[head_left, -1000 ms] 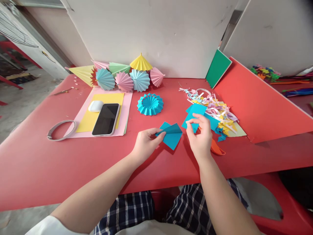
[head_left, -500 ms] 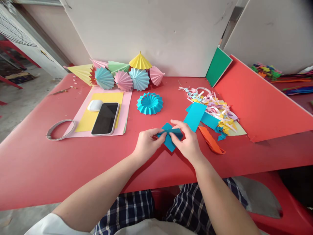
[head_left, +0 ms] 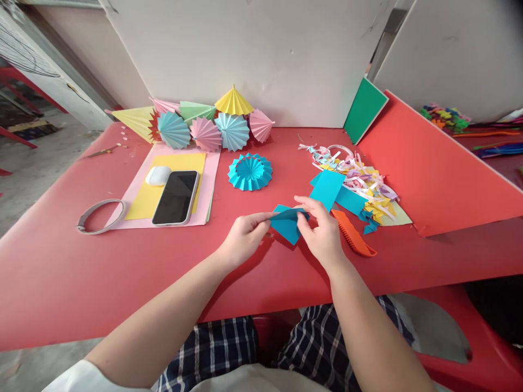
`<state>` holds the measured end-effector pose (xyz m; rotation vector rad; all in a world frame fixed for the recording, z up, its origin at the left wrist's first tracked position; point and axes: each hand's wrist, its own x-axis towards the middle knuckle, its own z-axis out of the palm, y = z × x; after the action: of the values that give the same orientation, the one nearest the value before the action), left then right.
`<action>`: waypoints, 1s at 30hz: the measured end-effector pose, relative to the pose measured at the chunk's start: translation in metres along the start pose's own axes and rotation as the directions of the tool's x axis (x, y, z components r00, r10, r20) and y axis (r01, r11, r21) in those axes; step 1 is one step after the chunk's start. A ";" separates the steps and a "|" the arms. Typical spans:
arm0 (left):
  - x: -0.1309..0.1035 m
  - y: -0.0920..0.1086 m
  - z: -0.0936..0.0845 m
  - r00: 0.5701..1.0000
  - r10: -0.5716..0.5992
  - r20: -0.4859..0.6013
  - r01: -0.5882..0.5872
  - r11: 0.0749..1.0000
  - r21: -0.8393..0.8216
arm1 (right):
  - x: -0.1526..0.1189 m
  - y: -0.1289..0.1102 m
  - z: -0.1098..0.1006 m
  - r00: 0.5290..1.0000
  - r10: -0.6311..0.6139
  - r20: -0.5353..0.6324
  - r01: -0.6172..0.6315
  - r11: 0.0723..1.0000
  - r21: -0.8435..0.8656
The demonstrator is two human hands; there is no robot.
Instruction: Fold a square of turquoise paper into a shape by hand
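Note:
Between my hands, just above the table, is a folded piece of blue paper (head_left: 288, 227) with a raised flap along its upper part. My left hand (head_left: 244, 237) pinches its left corner between thumb and fingers. On the other side, my right hand (head_left: 321, 231) grips the paper's right edge, thumb below and fingers behind. Flat blue paper pieces (head_left: 329, 188) lie just beyond my right hand. An orange craft knife (head_left: 353, 234) with a ridged edge rests right of that hand. Farther off stands a pleated blue paper ring (head_left: 250, 172).
Pleated paper umbrellas (head_left: 206, 133) line the back. At left lie a phone (head_left: 176, 197), a white earbud case (head_left: 158, 175) and a tape-like ring (head_left: 101, 216) by pink paper (head_left: 210, 196). Paper scraps (head_left: 359, 177) pile up before a red board (head_left: 441, 174).
The paper's flap has lifted and the lower part looks wider and flatter. My left thumb has drawn back to the left corner; my right hand has shifted slightly right.

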<state>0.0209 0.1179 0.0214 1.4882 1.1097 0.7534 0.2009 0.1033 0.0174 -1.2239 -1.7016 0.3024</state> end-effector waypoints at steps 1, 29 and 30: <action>0.000 0.001 0.000 1.000 -0.011 0.007 0.011 1.000 -0.028 | 0.000 0.001 0.000 1.000 0.002 0.001 -0.002 1.000 -0.002; 0.000 0.005 0.003 0.994 0.010 -0.109 -0.040 0.962 -0.270 | 0.000 -0.002 -0.004 0.998 -0.056 -0.009 0.056 0.998 0.004; 0.000 0.004 0.004 0.991 0.017 -0.135 -0.048 0.973 -0.227 | 0.000 -0.002 -0.003 1.000 -0.016 -0.026 0.017 0.999 0.036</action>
<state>0.0254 0.1165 0.0249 1.2775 1.0585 0.9810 0.2021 0.1008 0.0202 -1.1824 -1.6770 0.3052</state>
